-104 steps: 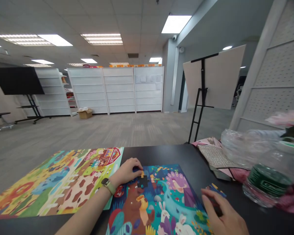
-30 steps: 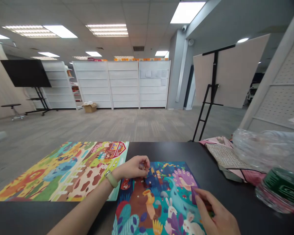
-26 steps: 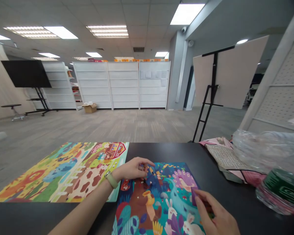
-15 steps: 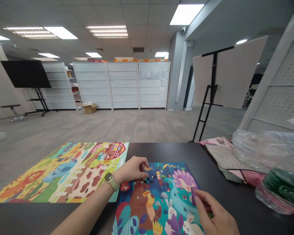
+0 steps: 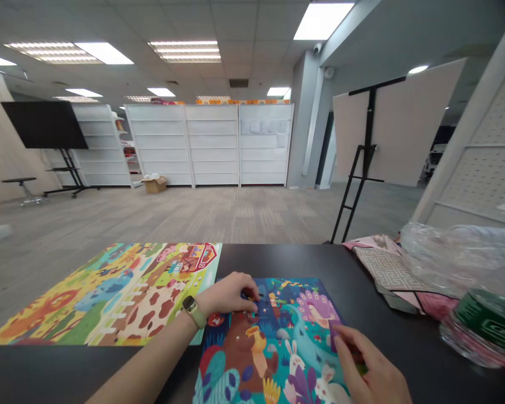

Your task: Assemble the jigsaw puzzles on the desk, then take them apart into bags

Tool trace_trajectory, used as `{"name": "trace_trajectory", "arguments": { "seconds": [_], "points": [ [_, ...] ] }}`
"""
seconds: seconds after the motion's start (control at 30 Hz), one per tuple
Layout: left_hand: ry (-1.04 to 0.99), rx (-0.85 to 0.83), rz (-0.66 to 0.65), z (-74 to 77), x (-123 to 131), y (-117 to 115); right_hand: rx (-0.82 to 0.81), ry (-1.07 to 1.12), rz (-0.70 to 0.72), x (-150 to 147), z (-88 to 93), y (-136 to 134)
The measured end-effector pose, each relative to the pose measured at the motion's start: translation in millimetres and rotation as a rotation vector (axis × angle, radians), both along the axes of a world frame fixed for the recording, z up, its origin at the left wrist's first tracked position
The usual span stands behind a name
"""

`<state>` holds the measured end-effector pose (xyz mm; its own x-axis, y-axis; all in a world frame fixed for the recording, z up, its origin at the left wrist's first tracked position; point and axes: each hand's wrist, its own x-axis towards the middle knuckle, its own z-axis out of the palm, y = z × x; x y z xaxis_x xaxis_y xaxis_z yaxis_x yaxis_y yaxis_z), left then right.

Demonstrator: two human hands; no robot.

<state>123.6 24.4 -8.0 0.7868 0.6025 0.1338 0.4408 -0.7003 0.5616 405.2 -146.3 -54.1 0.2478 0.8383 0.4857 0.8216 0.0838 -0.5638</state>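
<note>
the left hand [image 5: 229, 294] sits curled low over a teal-and-blue cardboard jigsaw puzzle [image 5: 294, 342], its fingers drawn narrowly together, tips down at a small gap in the picture. whether they pinch a piece there is too hidden to tell. a pale-strapped smartwatch [image 5: 192, 310] circles that wrist. the right hand [image 5: 372, 365] rests at the puzzle's right side in a narrow pinch, holding a flat purple jigsaw piece [image 5: 333, 335] tilted up between thumb and fingers. the puzzle lies flat on a black tabletop [image 5: 286, 261], showing a peacock, white rabbits and a brown bear with a yellow jug. just left of it, its edge tucked near the left wrist, lies a bright farm-scene jigsaw puzzle [image 5: 122, 297] with a red barn and cow-spot pattern. to the right sit a beige-and-pink patterned cloth [image 5: 387, 269], a crumpled clear plastic bag [image 5: 450, 258] and a clear plastic bottle with a green label [image 5: 482, 331]. white metal shelving [image 5: 206, 143] lines the far wall.
</note>
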Motion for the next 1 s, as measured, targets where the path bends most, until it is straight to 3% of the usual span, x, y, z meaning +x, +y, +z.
{"name": "trace_trajectory", "arguments": {
  "seconds": [0.1,0.53,1.0],
  "points": [
    [0.005,-0.001,-0.041,1.3,0.5,0.1,0.0,-0.008,-0.003,-0.2,0.0,0.8],
    [0.16,0.125,0.083,5.8,-1.9,-2.8,0.032,-0.028,0.01,0.0,-0.4,1.0],
    [0.174,0.168,0.1,-0.6,2.7,-6.2,0.034,-0.029,0.008,-0.5,-1.3,0.6]
  ]
}}
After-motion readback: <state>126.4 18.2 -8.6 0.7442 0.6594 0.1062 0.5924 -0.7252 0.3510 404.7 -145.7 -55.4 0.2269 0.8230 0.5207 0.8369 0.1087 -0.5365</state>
